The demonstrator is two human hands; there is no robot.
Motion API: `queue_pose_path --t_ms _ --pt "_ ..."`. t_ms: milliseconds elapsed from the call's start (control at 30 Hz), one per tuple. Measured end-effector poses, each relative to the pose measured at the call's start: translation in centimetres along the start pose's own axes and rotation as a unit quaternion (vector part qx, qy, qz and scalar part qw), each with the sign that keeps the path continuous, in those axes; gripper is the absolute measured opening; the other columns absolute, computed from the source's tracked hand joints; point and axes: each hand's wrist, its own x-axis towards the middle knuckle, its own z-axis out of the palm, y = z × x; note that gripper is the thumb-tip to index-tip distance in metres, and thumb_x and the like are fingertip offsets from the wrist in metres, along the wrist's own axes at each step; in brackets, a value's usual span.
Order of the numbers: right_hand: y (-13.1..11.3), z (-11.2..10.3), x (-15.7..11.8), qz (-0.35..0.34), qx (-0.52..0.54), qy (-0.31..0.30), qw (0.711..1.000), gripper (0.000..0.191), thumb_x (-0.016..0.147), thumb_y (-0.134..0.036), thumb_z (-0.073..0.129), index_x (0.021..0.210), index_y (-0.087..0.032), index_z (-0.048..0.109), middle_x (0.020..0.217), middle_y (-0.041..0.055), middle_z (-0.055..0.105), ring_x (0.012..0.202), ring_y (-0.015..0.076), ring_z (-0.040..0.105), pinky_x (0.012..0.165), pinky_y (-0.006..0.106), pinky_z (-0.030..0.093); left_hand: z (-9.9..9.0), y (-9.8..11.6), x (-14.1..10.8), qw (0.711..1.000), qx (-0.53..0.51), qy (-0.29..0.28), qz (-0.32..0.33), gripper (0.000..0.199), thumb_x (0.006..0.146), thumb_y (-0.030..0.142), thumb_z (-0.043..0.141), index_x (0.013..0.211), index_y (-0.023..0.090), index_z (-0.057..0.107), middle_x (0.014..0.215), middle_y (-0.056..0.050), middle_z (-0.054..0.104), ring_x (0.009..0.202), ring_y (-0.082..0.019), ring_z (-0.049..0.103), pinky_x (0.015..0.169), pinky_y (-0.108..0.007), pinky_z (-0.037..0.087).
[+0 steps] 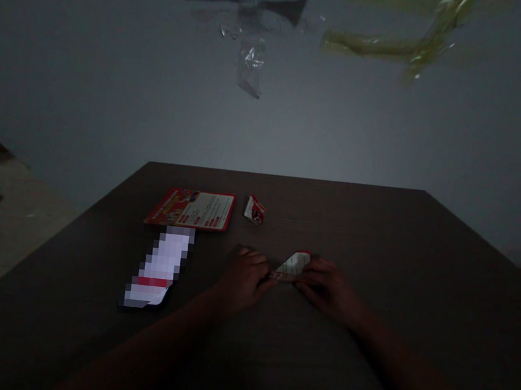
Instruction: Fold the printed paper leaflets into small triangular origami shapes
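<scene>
A small piece of printed paper (296, 264), pale with a red edge and slanted at its left side, lies between my hands near the middle of the table. My left hand (246, 275) pinches its lower left corner between thumb and fingers. At its right side, my right hand (329, 287) grips the edge, the fingertips partly over it. The lower edge looks folded, but the dim light blurs the detail. Beyond my left hand rests a small folded red and white paper piece (255, 210), touched by neither hand.
On the dark wooden table (377, 232), a stack of red and white printed leaflets (194, 208) lies at the back left. A phone with a lit, pixelated screen (160, 265) sits just in front of it. Behind the table stands a pale wall (323, 127) with tape on it.
</scene>
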Motion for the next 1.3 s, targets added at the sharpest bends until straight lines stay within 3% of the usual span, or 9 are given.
queue_pose_path --t_ms 133,333,533,800,1300 --pt "0.4 0.4 -0.1 0.025 0.005 0.015 1.000 0.013 0.084 -0.027 0.057 0.087 -0.025 0.070 0.085 0.0045 0.068 0.083 0.0201 0.059 0.075 0.036 0.044 0.2 0.0 0.1 1.000 0.000 0.005 -0.021 0.021 0.087 0.031 0.054 0.074 0.017 0.060 0.080 -0.004 0.061 0.081 -0.018 0.054 0.077 -0.032 0.035" --pt "0.4 0.5 -0.1 0.091 -0.004 0.026 0.995 0.024 0.081 -0.030 0.059 0.102 -0.020 0.066 0.098 0.0093 0.069 0.091 0.0247 0.061 0.082 0.040 0.045 0.4 0.3 0.1 0.998 0.000 0.000 -0.058 0.019 0.089 0.033 0.052 0.080 0.018 0.060 0.083 -0.003 0.060 0.084 -0.019 0.053 0.078 -0.033 0.035" --pt "0.2 0.1 0.5 0.147 -0.027 -0.012 0.989 0.017 0.081 -0.033 0.059 0.086 -0.021 0.068 0.089 0.0061 0.070 0.082 0.0229 0.062 0.080 0.037 0.043 0.5 0.6 0.3 0.995 -0.003 -0.003 -0.096 0.018 0.088 0.033 0.053 0.081 0.018 0.061 0.089 -0.004 0.059 0.091 -0.021 0.052 0.081 -0.035 0.034" --pt "-0.1 0.0 0.9 0.222 -0.071 -0.034 0.972 0.028 0.080 -0.042 0.057 0.069 -0.017 0.062 0.067 0.0046 0.062 0.063 0.0193 0.057 0.067 0.033 0.041 0.5 1.0 0.5 0.990 0.003 -0.018 -0.142 0.020 0.087 0.035 0.052 0.082 0.019 0.063 0.093 -0.005 0.059 0.095 -0.023 0.050 0.082 -0.037 0.034" --pt "-0.3 -0.8 2.2 0.285 -0.096 -0.122 0.946 0.035 0.081 -0.049 0.052 0.069 -0.017 0.062 0.066 0.0059 0.065 0.060 0.0195 0.059 0.062 0.031 0.037 0.2 1.6 1.1 0.986 0.027 -0.037 -0.162 0.022 0.086 0.033 0.050 0.078 0.017 0.064 0.092 -0.009 0.061 0.093 -0.026 0.052 0.081 -0.042 0.035"
